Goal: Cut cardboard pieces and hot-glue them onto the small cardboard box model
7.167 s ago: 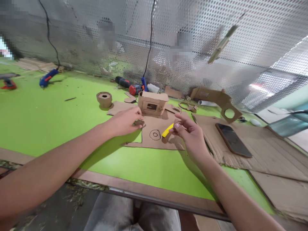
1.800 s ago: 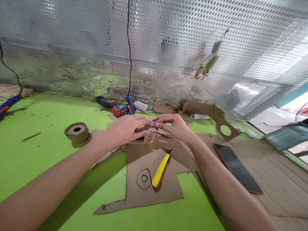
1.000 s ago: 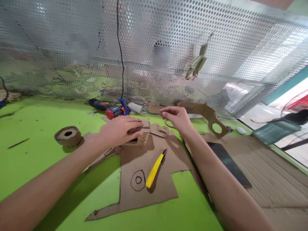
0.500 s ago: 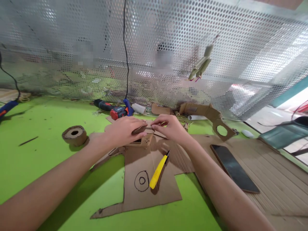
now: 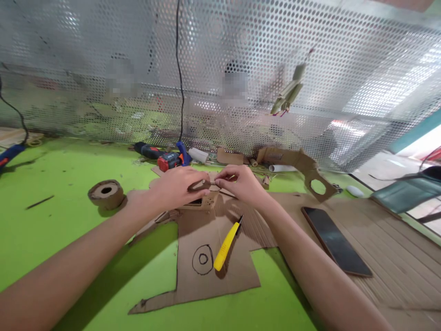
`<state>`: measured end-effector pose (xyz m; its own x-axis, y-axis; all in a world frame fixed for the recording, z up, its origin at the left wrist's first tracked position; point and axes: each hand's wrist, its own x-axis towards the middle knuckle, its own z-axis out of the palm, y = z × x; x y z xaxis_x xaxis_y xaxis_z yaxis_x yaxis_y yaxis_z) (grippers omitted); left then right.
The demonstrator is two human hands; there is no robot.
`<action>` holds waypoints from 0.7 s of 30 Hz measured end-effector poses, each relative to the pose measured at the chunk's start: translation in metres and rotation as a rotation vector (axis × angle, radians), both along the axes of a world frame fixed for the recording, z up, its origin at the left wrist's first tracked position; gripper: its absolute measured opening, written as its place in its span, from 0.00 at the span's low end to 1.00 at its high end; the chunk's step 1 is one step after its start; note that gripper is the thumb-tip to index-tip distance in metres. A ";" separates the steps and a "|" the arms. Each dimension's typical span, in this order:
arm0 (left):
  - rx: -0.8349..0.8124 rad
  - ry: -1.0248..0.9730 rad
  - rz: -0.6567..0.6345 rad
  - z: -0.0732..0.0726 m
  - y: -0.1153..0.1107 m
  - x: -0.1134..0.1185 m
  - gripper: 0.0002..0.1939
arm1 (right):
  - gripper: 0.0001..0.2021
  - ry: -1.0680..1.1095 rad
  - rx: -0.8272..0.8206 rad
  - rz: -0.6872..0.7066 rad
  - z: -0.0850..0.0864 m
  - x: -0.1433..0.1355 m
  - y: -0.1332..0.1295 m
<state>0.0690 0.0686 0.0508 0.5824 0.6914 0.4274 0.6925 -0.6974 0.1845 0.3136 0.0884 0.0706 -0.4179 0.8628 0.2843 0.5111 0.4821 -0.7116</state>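
Near the middle of the table, my left hand (image 5: 181, 185) is closed around a small brown cardboard piece (image 5: 197, 185), gripped between thumb and fingers. Just to its right, the thumb and fingertips of my right hand (image 5: 241, 182) are pinched together at the end of that piece; a thin dark sliver shows there, too small to name. Below my left fingers sits a small cardboard frame (image 5: 208, 202) with a dark opening, partly hidden by the hand. A yellow utility knife (image 5: 226, 248), blade out, lies on a cut cardboard sheet (image 5: 193, 230) marked with two drawn circles.
A cardboard ring roll (image 5: 106, 195) stands on the green table (image 5: 69, 184) at left. Behind my hands lie a cordless drill (image 5: 161, 157), a blue-handled tool (image 5: 183, 154) and paper rolls. A phone (image 5: 336, 239) rests on cardboard at right. A perforated metal screen (image 5: 220, 55) closes the back.
Both hands stay nearly in place. My right fingertips have shifted slightly left, closer to the left hand, and the held cardboard piece has tilted a little.
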 end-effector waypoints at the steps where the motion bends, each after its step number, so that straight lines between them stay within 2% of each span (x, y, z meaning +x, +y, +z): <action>1: 0.001 0.001 0.002 0.000 0.000 0.000 0.13 | 0.05 0.006 0.002 0.001 -0.001 0.000 0.000; 8: -0.004 -0.020 0.006 0.000 -0.001 0.001 0.14 | 0.12 -0.042 0.108 0.014 -0.002 0.000 0.000; 17: -0.040 -0.028 0.015 0.003 -0.002 0.002 0.15 | 0.15 -0.070 0.149 0.003 -0.003 0.000 0.001; 21: -0.048 -0.023 0.020 0.004 -0.004 0.002 0.14 | 0.17 -0.150 0.203 -0.021 -0.003 0.001 0.000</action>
